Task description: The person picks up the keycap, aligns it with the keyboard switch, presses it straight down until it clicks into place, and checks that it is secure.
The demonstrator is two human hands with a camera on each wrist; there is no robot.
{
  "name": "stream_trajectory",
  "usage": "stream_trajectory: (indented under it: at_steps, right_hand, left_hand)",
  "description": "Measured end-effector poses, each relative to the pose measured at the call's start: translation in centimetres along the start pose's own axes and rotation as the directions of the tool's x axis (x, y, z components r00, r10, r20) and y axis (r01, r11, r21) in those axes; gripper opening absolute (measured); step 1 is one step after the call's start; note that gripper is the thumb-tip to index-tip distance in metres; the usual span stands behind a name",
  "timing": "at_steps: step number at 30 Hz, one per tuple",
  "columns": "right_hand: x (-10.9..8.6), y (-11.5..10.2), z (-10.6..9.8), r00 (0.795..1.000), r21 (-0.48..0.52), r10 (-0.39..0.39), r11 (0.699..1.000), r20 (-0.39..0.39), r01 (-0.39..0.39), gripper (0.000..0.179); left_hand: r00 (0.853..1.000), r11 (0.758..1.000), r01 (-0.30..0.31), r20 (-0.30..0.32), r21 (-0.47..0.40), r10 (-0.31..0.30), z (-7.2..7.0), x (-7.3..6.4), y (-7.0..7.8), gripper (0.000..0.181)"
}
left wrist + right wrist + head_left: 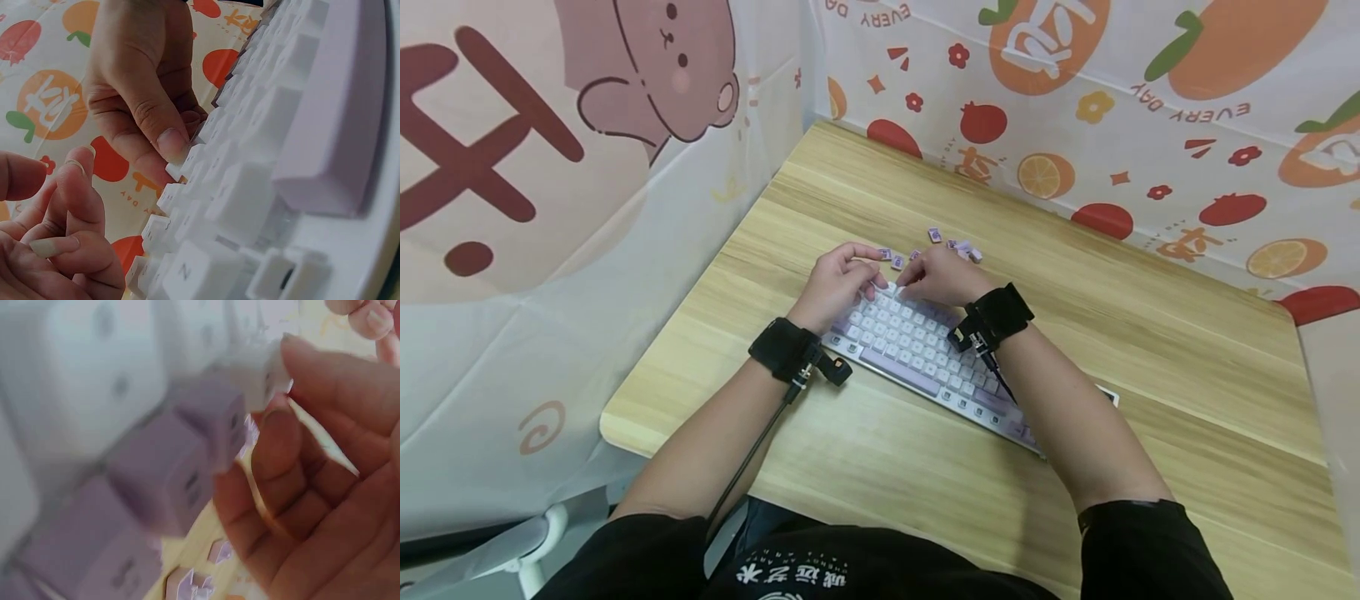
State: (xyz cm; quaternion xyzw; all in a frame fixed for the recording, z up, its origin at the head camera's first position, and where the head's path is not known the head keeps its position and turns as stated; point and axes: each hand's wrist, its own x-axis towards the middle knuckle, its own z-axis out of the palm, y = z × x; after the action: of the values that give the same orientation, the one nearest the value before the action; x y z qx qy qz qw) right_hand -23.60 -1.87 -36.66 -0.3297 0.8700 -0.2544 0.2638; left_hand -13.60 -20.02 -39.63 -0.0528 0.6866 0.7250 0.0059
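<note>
A white and lilac keyboard (901, 337) lies at a slant on the table. Over its far left part, my right hand (946, 277) pinches a white keycap (175, 170) at the edge row between thumb and finger. In the right wrist view the thumb and fingertip close around that keycap, partly hiding it. Beside it, my left hand (842, 279) hovers at the keyboard's far left corner. Its fingers are loosely bent, and nothing shows between them in the left wrist view. Several loose purple keycaps (934, 235) lie on the table just beyond the hands.
The wooden table (1150, 350) extends to the right and in front of the keyboard. Printed curtains (880, 75) hang behind and along the left side. Black straps with cameras and cables (784, 350) sit on both wrists.
</note>
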Motion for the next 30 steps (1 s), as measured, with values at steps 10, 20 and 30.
stream_trajectory:
  at_steps: [10,20,30]
  right_hand:
    - [0.1,0.3,-0.1,0.990,0.158,0.137,0.977,0.027,-0.140,0.019]
    - [0.8,0.6,-0.5,0.956,0.294,0.272,0.910,0.106,-0.292,0.016]
    - [1.0,0.9,-0.8,0.968,0.253,0.216,0.937,0.128,-0.242,0.015]
  left_hand:
    - [1.000,1.000,0.004,0.004,0.029,-0.004,0.0,-0.1,-0.1,0.029]
    - [1.000,1.000,-0.009,-0.008,0.023,0.009,0.1,0.2,-0.4,0.036]
    - [1.000,1.000,-0.005,-0.001,0.015,0.005,0.1,0.1,-0.1,0.037]
